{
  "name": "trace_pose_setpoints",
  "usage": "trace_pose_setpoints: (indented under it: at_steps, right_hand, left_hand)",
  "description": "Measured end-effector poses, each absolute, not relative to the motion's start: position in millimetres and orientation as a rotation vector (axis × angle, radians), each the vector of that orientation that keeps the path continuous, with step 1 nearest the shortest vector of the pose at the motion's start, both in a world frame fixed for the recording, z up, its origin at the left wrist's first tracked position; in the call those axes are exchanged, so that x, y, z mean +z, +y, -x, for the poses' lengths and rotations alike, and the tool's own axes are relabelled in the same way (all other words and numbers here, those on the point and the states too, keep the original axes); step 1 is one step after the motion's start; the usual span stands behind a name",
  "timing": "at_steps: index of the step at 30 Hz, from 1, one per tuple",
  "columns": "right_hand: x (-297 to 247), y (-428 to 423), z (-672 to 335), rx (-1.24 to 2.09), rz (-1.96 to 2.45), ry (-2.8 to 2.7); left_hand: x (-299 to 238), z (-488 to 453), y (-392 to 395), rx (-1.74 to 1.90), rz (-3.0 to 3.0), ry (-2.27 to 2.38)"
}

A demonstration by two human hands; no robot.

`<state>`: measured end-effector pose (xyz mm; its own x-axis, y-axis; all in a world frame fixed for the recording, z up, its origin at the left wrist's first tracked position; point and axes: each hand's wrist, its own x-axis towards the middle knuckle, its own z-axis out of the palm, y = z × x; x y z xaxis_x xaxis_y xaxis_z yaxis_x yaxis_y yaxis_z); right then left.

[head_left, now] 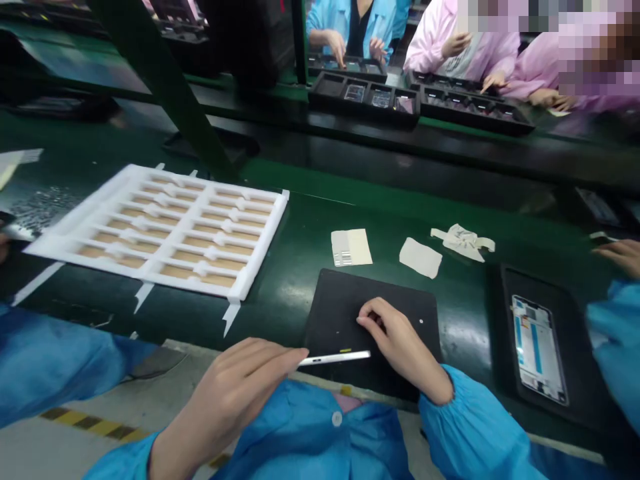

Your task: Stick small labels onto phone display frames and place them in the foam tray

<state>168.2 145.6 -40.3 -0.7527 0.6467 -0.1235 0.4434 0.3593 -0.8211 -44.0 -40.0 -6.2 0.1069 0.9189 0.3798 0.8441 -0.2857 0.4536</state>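
Green workbench (307,230), 1 slanting post (165,80), grey floor (35,453) (yellow-and-black striped tape (93,426)).

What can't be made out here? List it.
In the head view:
White device in the left hand: flat faces, turned edge-on.
Right hand: anything pinched, hidden by its curled fingers.
Small parts: shapes, blurred and tiny.
Co-worker's hand: partly cut off by the right edge.

The thin device (337,358) has a white edge. The mat (370,288) is black, and the table (295,247) is dark green. The tray (266,247) is white, with light brown between its bars. The sleeve (480,417) is blue. The floor line (90,424) has yellow and black stripes.
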Motion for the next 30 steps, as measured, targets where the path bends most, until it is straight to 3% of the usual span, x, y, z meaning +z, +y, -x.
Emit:
trace_pose_setpoints:
  at_steps: [6, 12, 24, 30]
  right_hand:
    - [-27, 157, -198, 1.447, 1.216, -1.645]
    - [-28, 163, -212, 1.580, 1.136, -1.183]
    - [-48, 115, -187, 1.316, 1.084, -1.356]
    - [-47, 92, -170, 0.817, 0.931, -1.808]
  left_hand:
    - [-9, 31, -4, 0.946, -2.347, 1.811]
    - [-23, 21, 21, 0.903, -2.389, 1.795]
    - [-35, 16, 19, 0.918, -2.326, 1.769]
    - [-36, 13, 17, 0.937, -2.343, 1.771]
